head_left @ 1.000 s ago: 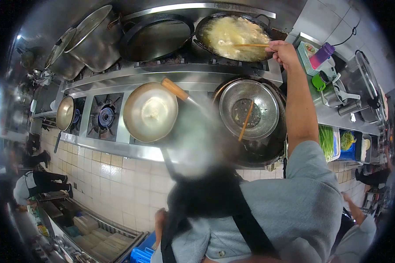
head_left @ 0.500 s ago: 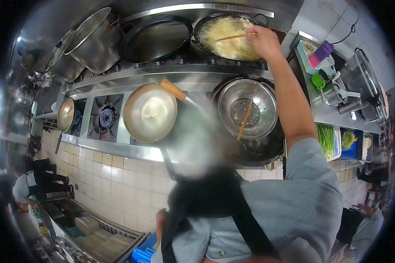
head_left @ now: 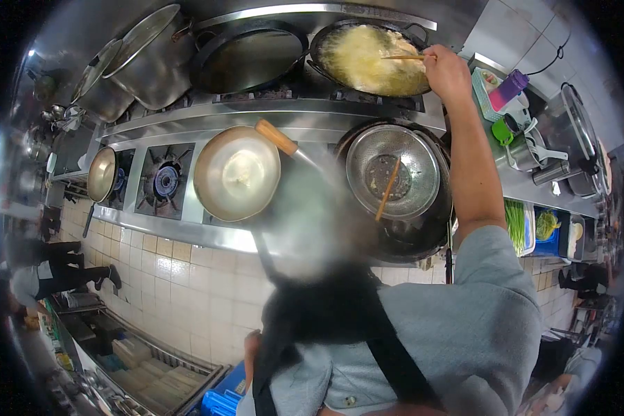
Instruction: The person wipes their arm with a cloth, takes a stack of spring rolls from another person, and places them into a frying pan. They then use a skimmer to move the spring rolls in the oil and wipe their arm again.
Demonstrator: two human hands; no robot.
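My right hand (head_left: pixel 446 71) is closed around a wooden chopstick (head_left: pixel 403 57) at the right rim of a wok (head_left: pixel 367 59). The stick's tip lies over pale pieces in bubbling yellow oil. Low in the view, beside my apron, my left hand (head_left: pixel 253 341) shows only in part, and its fingers cannot be made out. Nearer me, a metal strainer bowl (head_left: pixel 357 166) rests over a dark wok, with another wooden stick (head_left: pixel 388 188) leaning in it. To its left stands a pale pan (head_left: pixel 208 177) with a wooden handle (head_left: pixel 276 137).
A second dark wok (head_left: pixel 249 62) and tall pots (head_left: pixel 152 73) line the back. A small pan (head_left: pixel 102 175) sits at the left burners. At right are a purple bottle (head_left: pixel 510 89), a green cup (head_left: pixel 504 129) and green stalks (head_left: pixel 514 223). Other people stand at both sides.
My right hand has moved right with the chopstick, whose tip has shifted from the middle of the oil toward the wok's right side. The person at the far left has changed posture.
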